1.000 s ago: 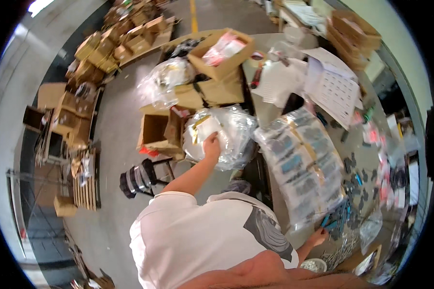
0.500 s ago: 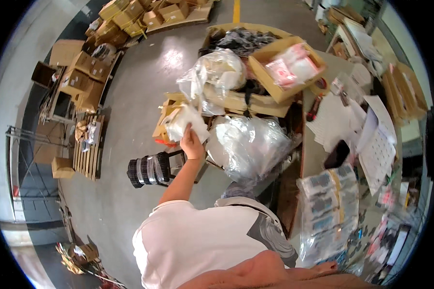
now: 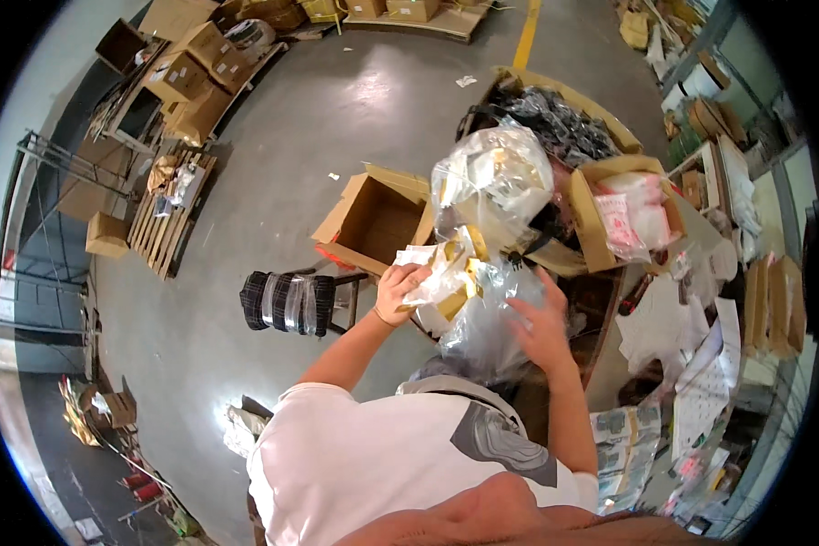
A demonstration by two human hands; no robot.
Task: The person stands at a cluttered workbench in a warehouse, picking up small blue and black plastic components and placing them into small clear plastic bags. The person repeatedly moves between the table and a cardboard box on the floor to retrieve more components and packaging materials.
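My left hand (image 3: 403, 291) is closed on a bundle of white plastic packets (image 3: 446, 280) with yellow-gold patches. The bundle lies over a large clear plastic bag (image 3: 485, 332) in front of my body. On the right side of that bag is my right hand (image 3: 544, 326), its fingers apart and slightly blurred. Whether it presses on the film I cannot tell. Just beyond my left hand stands an open brown carton (image 3: 373, 218) with its flaps up. A bulky clear bag (image 3: 496, 177) with white and yellow contents rests behind the bundle.
A stool with a black padded seat (image 3: 287, 303) stands at left. Behind the bags is a large carton of dark plastic (image 3: 564, 123). A smaller box (image 3: 591, 227) holds pink-and-white packets. Papers (image 3: 655, 318) cover the table at right; a wooden pallet (image 3: 168, 232) lies far left.
The view has shifted. My left hand has moved from beside the brown carton to over the clear bag, with white packets in it. My right hand has come into view at the bag.
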